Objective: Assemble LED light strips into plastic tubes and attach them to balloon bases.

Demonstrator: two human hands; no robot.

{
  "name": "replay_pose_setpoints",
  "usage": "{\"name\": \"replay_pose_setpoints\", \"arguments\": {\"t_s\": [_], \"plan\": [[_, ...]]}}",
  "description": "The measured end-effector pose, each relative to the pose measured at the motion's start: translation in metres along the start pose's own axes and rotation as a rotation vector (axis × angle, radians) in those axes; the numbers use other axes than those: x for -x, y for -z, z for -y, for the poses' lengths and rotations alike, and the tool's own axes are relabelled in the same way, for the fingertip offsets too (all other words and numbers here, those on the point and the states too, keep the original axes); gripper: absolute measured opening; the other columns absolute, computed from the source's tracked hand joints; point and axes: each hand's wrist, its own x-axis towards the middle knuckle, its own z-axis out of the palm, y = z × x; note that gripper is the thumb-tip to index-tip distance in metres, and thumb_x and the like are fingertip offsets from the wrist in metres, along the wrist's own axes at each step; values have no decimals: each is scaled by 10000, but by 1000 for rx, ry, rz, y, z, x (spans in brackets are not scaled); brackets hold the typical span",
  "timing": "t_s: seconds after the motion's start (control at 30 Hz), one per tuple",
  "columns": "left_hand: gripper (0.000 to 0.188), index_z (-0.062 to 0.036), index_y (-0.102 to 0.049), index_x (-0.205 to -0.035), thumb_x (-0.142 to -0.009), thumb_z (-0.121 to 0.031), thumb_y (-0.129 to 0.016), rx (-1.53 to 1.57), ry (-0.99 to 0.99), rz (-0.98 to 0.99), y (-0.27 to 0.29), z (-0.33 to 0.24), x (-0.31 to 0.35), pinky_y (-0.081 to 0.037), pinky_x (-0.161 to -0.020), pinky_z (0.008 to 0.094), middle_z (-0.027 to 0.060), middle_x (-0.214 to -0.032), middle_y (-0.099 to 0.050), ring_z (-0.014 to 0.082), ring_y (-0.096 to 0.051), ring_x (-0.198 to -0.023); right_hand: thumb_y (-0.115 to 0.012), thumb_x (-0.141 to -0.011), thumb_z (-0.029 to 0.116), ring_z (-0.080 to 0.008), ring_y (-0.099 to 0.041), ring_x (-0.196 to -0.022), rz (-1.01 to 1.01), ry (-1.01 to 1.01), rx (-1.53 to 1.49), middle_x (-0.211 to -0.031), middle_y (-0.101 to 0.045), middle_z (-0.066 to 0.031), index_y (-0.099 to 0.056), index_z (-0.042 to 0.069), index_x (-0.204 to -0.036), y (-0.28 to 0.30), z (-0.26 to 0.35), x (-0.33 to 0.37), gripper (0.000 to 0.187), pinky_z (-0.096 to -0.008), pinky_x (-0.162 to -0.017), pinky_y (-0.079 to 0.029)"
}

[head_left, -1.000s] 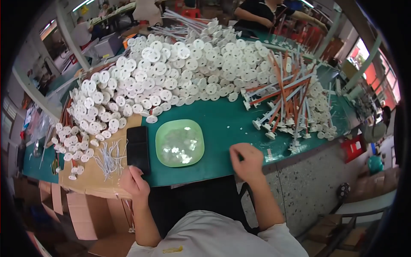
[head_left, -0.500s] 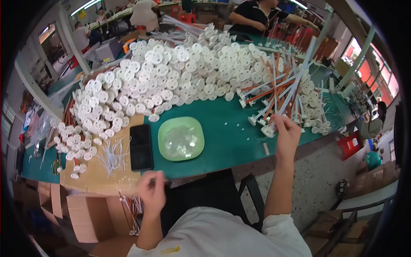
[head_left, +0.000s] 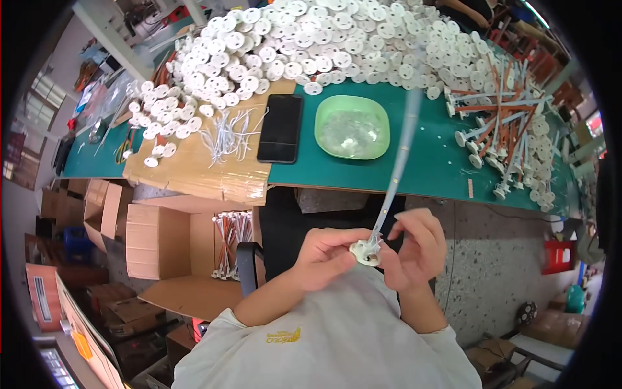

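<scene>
In front of my chest, a round white base point(head_left: 367, 253) carries an upright translucent strip point(head_left: 392, 185) with small yellowish spots. Thin pale wires or threads bunch where the strip meets the base. My left hand point(head_left: 326, 257) is closed, pinching the base between thumb and fingers at its left edge. At the other edge, my right hand point(head_left: 418, 251) has its thumb by the base and its fingers bent but apart, with nothing visible between them. The strip's upper end blurs over the table.
A green dish point(head_left: 352, 127) of small clear pieces stands beside a black phone point(head_left: 280, 128). White cords point(head_left: 228, 137) lie on cardboard. White discs point(head_left: 324, 48) are heaped behind; similar strips point(head_left: 499, 123) lie right. An opened carton point(head_left: 157, 241) stands below the table.
My right hand has come from the strip pile at the right to my chest with a strip piece. My left hand has moved right and gripped its base. The view has tilted downward.
</scene>
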Motion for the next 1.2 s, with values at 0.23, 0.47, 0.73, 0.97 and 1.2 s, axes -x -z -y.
{"name": "replay_pose_setpoints", "arguments": {"t_s": [0.23, 0.47, 0.73, 0.97, 1.2], "plan": [[545, 109, -416, -1375, -915, -104, -618, 169, 82, -12, 8, 3, 22, -441, -1007, 412, 225, -1295, -552, 274, -549, -1203, -758, -645, 19, -222, -567, -671, 148, 325, 182, -878, -625, -94, -679, -9, -922, -3, 16, 1, 289, -280, -541, -454], [545, 103, -489, -1331, -867, -90, -700, 44, -5, 146, 31, -1, 32, -436, -994, 318, 181, -1304, -587, 192, -592, -1149, -738, -645, -35, -203, -603, -697, 298, 351, 11, -942, -645, -90, -708, -5, -904, -22, 17, 5, 263, -294, -497, -429], [485, 101, -536, -1285, -851, -61, -682, -38, -28, -10, 25, -17, 29, -462, -952, 329, 233, -1283, -587, 233, -609, -1121, -734, -661, -8, -208, -620, -705, 324, 377, -84, -931, -658, -99, -709, -18, -900, -35, -2, -16, 240, -284, -525, -491], [488, 104, -542, -1277, -818, -10, -661, 166, -61, -96, 39, -14, 25, -457, -988, 325, 232, -1277, -592, 236, -608, -1145, -711, -654, -19, -218, -637, -726, 354, 342, -156, -928, -682, -125, -713, -34, -880, -46, -19, -37, 227, -277, -552, -527], [532, 138, -542, -1256, -762, 0, -681, -91, -167, -83, 57, -32, 1, -493, -914, 290, 214, -1171, -656, 207, -662, -1044, -685, -641, -86, -236, -640, -702, 323, 174, -269, -903, -701, -117, -729, -7, -899, -56, -29, -45, 273, -279, -534, -515]]}}
